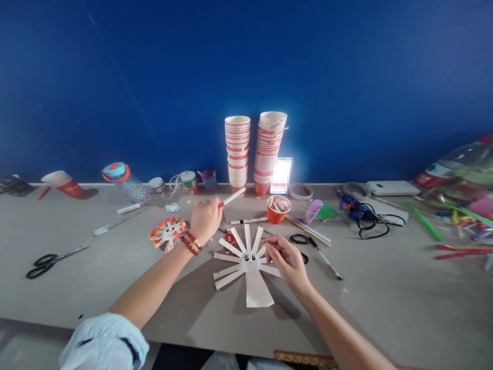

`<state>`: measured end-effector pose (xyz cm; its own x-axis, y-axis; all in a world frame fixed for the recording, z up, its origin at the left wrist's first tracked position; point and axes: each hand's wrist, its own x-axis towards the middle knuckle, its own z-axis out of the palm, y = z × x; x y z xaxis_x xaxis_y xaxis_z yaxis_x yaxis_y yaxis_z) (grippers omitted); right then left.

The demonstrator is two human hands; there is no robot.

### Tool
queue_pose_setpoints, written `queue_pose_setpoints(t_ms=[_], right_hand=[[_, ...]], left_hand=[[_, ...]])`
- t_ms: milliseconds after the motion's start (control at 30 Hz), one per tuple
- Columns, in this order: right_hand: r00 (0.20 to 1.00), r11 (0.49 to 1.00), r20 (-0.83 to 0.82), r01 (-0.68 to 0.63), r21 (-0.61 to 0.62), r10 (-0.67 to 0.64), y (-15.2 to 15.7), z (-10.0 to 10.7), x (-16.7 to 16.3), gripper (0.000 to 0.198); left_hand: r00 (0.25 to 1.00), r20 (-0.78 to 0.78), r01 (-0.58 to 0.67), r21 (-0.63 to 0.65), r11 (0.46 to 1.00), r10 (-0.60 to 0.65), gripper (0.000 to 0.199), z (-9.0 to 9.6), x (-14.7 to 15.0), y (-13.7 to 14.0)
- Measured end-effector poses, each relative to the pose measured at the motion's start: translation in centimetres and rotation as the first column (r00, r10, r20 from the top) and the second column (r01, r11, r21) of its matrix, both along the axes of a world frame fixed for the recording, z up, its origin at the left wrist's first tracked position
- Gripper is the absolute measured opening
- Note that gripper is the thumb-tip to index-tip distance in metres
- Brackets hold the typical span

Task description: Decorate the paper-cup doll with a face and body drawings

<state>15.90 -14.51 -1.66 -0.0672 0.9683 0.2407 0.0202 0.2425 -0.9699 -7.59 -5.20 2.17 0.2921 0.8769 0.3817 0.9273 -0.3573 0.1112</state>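
Note:
My left hand (207,220) is closed around a marker (233,197) with a white barrel and a red part by my fingers. It reaches over the far side of the table, in front of the paper cup stacks. A white paper cup (259,293), cut into strips that fan out round a drawn face, lies in the middle. Beside its right-hand strips is my right hand (287,262), fingers loosely bent and thumb slightly apart; nothing shows in it. Whether it touches a strip I cannot tell. Left of the cup lies a smaller orange-and-white face figure (168,233).
Two cup stacks (238,149) stand against the blue wall. An orange cup of scraps (279,209), a capped pen (248,221) and black-handled scissors (299,239) are near the cup. Other scissors (48,263) lie left; a glue gun (362,210) and bottles (442,172) are right.

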Motion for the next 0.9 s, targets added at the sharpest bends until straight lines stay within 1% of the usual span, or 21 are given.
queue_pose_setpoints(t_ms=[33,100,167,200,233,267,333,433,500,533,600,667,733,800,833,867,900], right_hand=[[0.999,0.999,-0.019,-0.041,-0.014,0.041,-0.1,0.0,-0.1,0.028],[0.986,0.988,-0.086,-0.147,-0.05,0.142,-0.5,0.1,-0.3,0.032],[0.963,0.968,-0.157,-0.234,-0.091,0.218,-1.0,0.1,-0.7,0.035],[0.957,0.962,-0.183,-0.249,-0.109,0.227,-1.2,0.0,-0.9,0.035],[0.955,0.961,-0.198,-0.246,-0.124,0.219,-1.4,0.0,-1.1,0.033],[0.957,0.963,-0.204,-0.236,-0.134,0.206,-1.5,-0.1,-1.2,0.03],[0.961,0.969,-0.211,-0.208,-0.133,0.177,-1.7,-0.2,-1.3,0.026],[0.962,0.974,-0.224,-0.188,-0.124,0.158,-1.7,0.0,-1.2,0.024],[0.961,0.975,-0.222,-0.193,-0.112,0.165,-1.7,0.1,-1.1,0.025],[0.959,0.974,-0.215,-0.206,-0.096,0.182,-1.8,0.3,-1.1,0.025],[0.952,0.968,-0.196,-0.246,-0.043,0.233,-2.1,0.4,-1.1,0.024],[0.943,0.958,-0.181,-0.285,0.004,0.281,-2.5,0.6,-1.1,0.022],[0.932,0.946,-0.159,-0.323,0.041,0.325,-3.0,0.8,-1.0,0.02],[0.923,0.927,-0.103,-0.36,0.103,0.37,-3.3,1.0,-0.7,0.018],[0.919,0.915,-0.059,-0.378,0.141,0.389,-3.4,1.2,-0.6,0.017],[0.913,0.901,-0.015,-0.398,0.171,0.407,-3.5,1.3,-0.5,0.017],[0.909,0.891,0.014,-0.413,0.189,0.418,-3.6,1.4,-0.4,0.016]], left_hand=[[0.998,0.031,0.045,0.0,0.999,-0.045,0.023,0.2,0.0,-1.3],[0.976,0.072,0.208,-0.021,0.978,-0.206,0.02,0.3,0.4,-4.3],[0.925,0.097,0.373,-0.052,0.926,-0.367,0.014,-0.1,1.0,-7.0],[0.89,0.125,0.447,-0.062,0.892,-0.438,0.012,-0.3,1.4,-8.1],[0.84,0.219,0.517,-0.049,0.855,-0.496,0.011,-0.6,1.7,-8.8],[0.81,0.275,0.549,-0.047,0.835,-0.517,0.01,-0.8,2.0,-9.2],[0.785,0.335,0.572,-0.07,0.817,-0.521,0.009,-1.1,2.6,-9.5],[0.81,0.312,0.556,-0.14,0.819,-0.497,0.015,-1.2,3.3,-9.3],[0.809,0.302,0.567,-0.17,0.806,-0.505,0.021,-1.0,3.4,-9.5],[0.799,0.313,0.582,-0.187,0.791,-0.513,0.023,-0.8,3.4,-9.7],[0.765,0.386,0.624,-0.243,0.743,-0.516,0.029,-0.4,3.0,-10.5],[0.746,0.502,0.637,-0.344,0.69,-0.437,0.037,-0.1,2.5,-11.4],[0.712,0.621,0.659,-0.431,0.616,-0.327,0.042,0.2,2.1,-12.3],[0.673,0.692,0.692,-0.464,0.553,-0.262,0.045,0.4,1.9,-13.0],[0.667,0.698,0.7,-0.467,0.541,-0.26,0.045,0.5,1.9,-13.2],[0.672,0.684,0.7,-0.464,0.543,-0.284,0.045,0.6,1.9,-13.4],[0.69,0.647,0.69,-0.453,0.564,-0.325,0.044,0.6,2.1,-13.6]])
